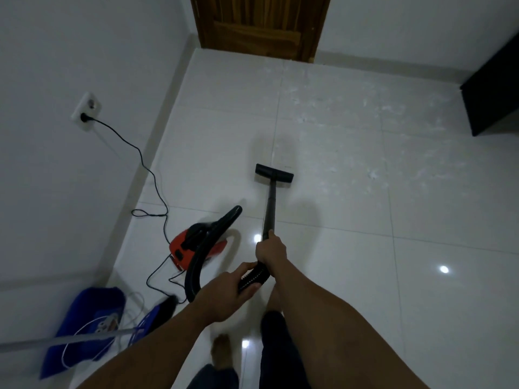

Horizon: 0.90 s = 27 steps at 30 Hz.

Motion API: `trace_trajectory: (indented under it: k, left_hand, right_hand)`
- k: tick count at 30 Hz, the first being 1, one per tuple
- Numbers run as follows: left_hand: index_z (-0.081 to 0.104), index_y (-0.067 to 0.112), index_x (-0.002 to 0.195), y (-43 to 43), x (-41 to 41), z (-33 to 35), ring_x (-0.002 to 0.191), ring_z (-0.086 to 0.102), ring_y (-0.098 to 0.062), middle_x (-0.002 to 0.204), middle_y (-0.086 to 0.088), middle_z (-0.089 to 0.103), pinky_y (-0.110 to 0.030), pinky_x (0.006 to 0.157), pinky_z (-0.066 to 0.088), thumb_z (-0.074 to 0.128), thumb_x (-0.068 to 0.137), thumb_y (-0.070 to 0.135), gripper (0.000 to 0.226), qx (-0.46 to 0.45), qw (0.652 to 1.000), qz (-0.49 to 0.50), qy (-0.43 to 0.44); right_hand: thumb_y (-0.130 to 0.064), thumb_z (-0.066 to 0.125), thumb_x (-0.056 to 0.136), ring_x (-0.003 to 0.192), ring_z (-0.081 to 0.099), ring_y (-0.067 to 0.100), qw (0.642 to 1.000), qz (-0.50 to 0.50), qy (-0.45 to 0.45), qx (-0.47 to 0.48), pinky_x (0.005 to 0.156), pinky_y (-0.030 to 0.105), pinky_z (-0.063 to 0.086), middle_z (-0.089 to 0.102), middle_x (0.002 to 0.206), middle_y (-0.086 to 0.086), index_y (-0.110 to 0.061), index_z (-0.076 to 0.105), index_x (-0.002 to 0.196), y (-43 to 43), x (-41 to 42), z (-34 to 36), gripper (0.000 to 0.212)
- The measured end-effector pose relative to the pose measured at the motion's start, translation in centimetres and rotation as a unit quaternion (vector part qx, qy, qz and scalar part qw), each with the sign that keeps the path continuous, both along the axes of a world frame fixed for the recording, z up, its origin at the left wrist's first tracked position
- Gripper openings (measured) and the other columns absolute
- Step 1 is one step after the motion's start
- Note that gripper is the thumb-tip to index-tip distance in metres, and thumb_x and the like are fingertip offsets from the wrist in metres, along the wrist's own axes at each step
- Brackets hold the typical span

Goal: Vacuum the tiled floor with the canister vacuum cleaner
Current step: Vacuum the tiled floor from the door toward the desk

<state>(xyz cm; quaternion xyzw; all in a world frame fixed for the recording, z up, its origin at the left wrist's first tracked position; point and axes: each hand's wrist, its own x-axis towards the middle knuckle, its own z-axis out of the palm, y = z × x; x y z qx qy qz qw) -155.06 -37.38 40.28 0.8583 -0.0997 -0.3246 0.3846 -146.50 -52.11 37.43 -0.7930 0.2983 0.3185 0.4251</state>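
Mid-stroke on the tiled floor: floor head flat on the tile ahead, wand slanting back to the grip. Right hand clamped round the wand's upper end, fingers closed, arm stretched forward. Left hand just behind, fingers wrapped on the ribbed hose. Red canister parked to the left, plugged in. Next, probably, a swing right toward the pale dust, canister tugged along.
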Motion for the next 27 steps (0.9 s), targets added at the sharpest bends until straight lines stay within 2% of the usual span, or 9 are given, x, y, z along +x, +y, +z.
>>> trace_trajectory:
  k: [3, 6, 8, 11, 13, 17, 20, 23, 27]
  left_hand:
    - [0.036, 0.038, 0.145, 2.2, -3.5, 0.1, 0.058, 0.058, -0.006, 0.071, 0.008, 0.062, -0.017, 0.055, 0.044, 0.048, 0.099, 0.056, 0.050, 0.008, 1.000, -0.020, -0.002]
    - [0.036, 0.041, 0.145, 4.1, -6.5, -0.2, 0.063, 0.062, -0.007, 0.078, 0.006, 0.067, -0.017, 0.057, 0.046, 0.048, 0.099, 0.057, 0.050, 0.016, 0.999, -0.035, -0.002]
    - [0.035, 0.043, 0.144, 5.4, -8.4, -0.4, 0.066, 0.064, -0.008, 0.082, 0.005, 0.070, -0.020, 0.060, 0.050, 0.048, 0.098, 0.058, 0.050, 0.020, 0.999, -0.044, 0.003]
    - [0.033, 0.047, 0.144, 6.6, -10.7, -0.8, 0.066, 0.066, -0.009, 0.084, 0.005, 0.071, -0.033, 0.065, 0.057, 0.047, 0.098, 0.060, 0.050, 0.015, 0.998, -0.055, 0.021]
    - [0.033, 0.047, 0.144, 7.0, -11.8, -1.1, 0.067, 0.065, -0.008, 0.085, 0.007, 0.070, -0.035, 0.066, 0.057, 0.047, 0.097, 0.061, 0.051, 0.024, 0.997, -0.064, 0.020]
    - [0.031, 0.049, 0.144, 7.0, -12.9, -1.5, 0.067, 0.065, -0.008, 0.084, 0.006, 0.070, -0.036, 0.068, 0.057, 0.046, 0.097, 0.061, 0.051, 0.032, 0.997, -0.073, 0.025]
    - [0.031, 0.050, 0.144, 6.6, -13.0, -2.0, 0.069, 0.065, -0.009, 0.085, 0.006, 0.070, -0.038, 0.069, 0.058, 0.045, 0.096, 0.064, 0.052, 0.034, 0.996, -0.071, 0.031]
    - [0.029, 0.049, 0.148, 6.0, -12.5, -2.5, 0.075, 0.067, -0.010, 0.091, 0.005, 0.071, -0.037, 0.071, 0.058, 0.044, 0.095, 0.066, 0.057, 0.038, 0.996, -0.068, 0.031]
    - [0.024, 0.054, 0.150, 4.7, -11.1, -2.5, 0.078, 0.068, -0.009, 0.093, 0.006, 0.072, -0.036, 0.076, 0.059, 0.045, 0.094, 0.067, 0.062, 0.039, 0.997, -0.062, 0.033]
  right_hand:
    - [-0.011, 0.043, 0.096, 0.118, 0.055, 0.029, 1.000, -0.012, 0.002, -0.003, 0.076, 0.027, 0.043, 0.046, 0.145, 0.015, -0.019, 0.016, 0.158, 1.9, -4.2, 0.0, 0.068]
    - [-0.012, 0.043, 0.096, 0.122, 0.053, 0.030, 1.000, -0.019, 0.007, -0.006, 0.080, 0.027, 0.044, 0.043, 0.148, 0.015, -0.018, 0.016, 0.158, 3.6, -7.6, -0.7, 0.068]
    - [-0.012, 0.042, 0.096, 0.120, 0.054, 0.029, 1.000, -0.023, 0.013, -0.007, 0.079, 0.028, 0.046, 0.043, 0.149, 0.014, -0.018, 0.015, 0.159, 4.6, -9.9, -1.2, 0.068]
    - [-0.015, 0.042, 0.096, 0.121, 0.054, 0.030, 0.999, -0.030, 0.028, 0.002, 0.084, 0.029, 0.048, 0.041, 0.150, 0.014, -0.020, 0.015, 0.159, 5.5, -12.5, -2.1, 0.069]
    - [-0.016, 0.043, 0.095, 0.119, 0.055, 0.030, 0.999, -0.034, 0.033, 0.005, 0.086, 0.030, 0.049, 0.044, 0.148, 0.014, -0.021, 0.018, 0.158, 5.8, -13.9, -2.7, 0.069]
    - [-0.018, 0.044, 0.092, 0.114, 0.057, 0.029, 0.999, -0.029, 0.039, -0.004, 0.091, 0.036, 0.052, 0.051, 0.142, 0.012, -0.021, 0.024, 0.156, 5.8, -15.1, -3.7, 0.067]
    - [-0.018, 0.045, 0.092, 0.107, 0.060, 0.028, 0.999, -0.029, 0.035, 0.003, 0.085, 0.035, 0.053, 0.054, 0.137, 0.013, -0.020, 0.027, 0.155, 5.4, -15.2, -4.2, 0.066]
    - [-0.020, 0.045, 0.091, 0.101, 0.062, 0.028, 0.999, -0.026, 0.037, 0.006, 0.082, 0.036, 0.055, 0.055, 0.135, 0.014, -0.021, 0.024, 0.156, 4.6, -14.4, -4.7, 0.069]
    - [-0.022, 0.046, 0.093, 0.109, 0.060, 0.030, 0.999, -0.027, 0.040, 0.018, 0.090, 0.042, 0.055, 0.049, 0.143, 0.014, -0.022, 0.014, 0.159, 3.4, -12.8, -5.1, 0.074]
